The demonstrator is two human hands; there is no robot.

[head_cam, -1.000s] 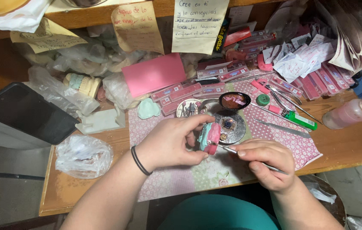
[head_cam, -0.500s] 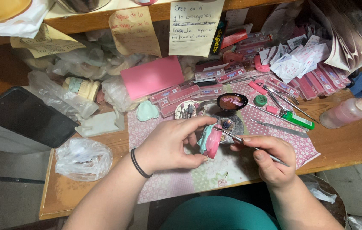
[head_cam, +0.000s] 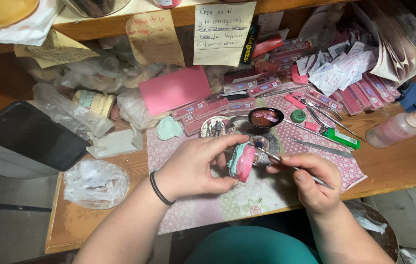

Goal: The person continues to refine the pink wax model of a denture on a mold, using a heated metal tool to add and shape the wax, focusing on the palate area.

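Wooden bench (head_cam: 404, 166), frame centre: left hand (head_cam: 196, 168) closes around a pink-and-green dental model (head_cam: 241, 162); right hand (head_cam: 313, 183) pinches a thin metal instrument (head_cam: 286, 165). Best done with the model braced and the tip applied lightly. Compared with a second ago, the tip has risen toward the model's top edge.

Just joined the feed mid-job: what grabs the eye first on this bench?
At the centre, the left hand grips a pink and mint-green dental cast while the right hand points a thin metal tool at its upper edge. Just behind sits a small black bowl of reddish wax. A bright pink sheet leans at the back, and a dark tablet lies at the far left.
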